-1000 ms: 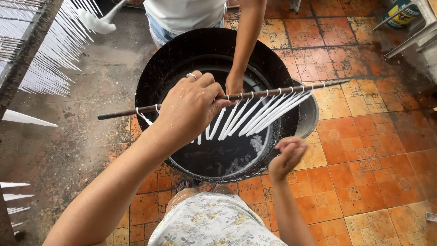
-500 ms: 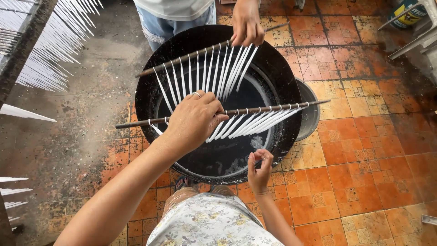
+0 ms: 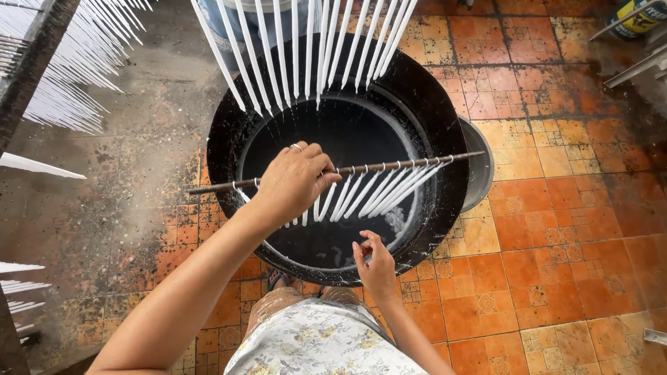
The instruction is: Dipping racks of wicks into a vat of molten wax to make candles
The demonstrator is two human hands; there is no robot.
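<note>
Orange and brown patterned floor tiles (image 3: 556, 278), stained and worn, spread to the right, giving way on the left to grey, wax-spattered concrete (image 3: 118, 180); on them stands a large round black vat (image 3: 445, 125), its dark liquid streaked with white at the inner wall, and a grey metal rim (image 3: 481, 167) peeps out from behind its right side; along the left edge a dark wooden rack (image 3: 35, 55) carries rows of thin white tapers fanning outward; above the vat's far side a second row of long white candles (image 3: 306, 48) hangs down, blocking the view of another person's blue-clad legs (image 3: 229, 35) behind it, with what holds that row out of view; across the vat's middle lies a thin brown wooden rod (image 3: 389, 165), roughly level, with a row of slender white candles (image 3: 375, 191) dangling from it on short wicks and swinging leftward over the liquid; the left hand (image 3: 295, 182), a ring on one finger, has its fingers curled tight round the rod near its left part, some candles hidden under it; the right hand (image 3: 375, 264) hovers over the vat's near rim with fingers loosely bent, thumb and forefinger nearly pinched, gripping nothing that can be made out; below lies the person's floral-print garment (image 3: 319, 340).
</note>
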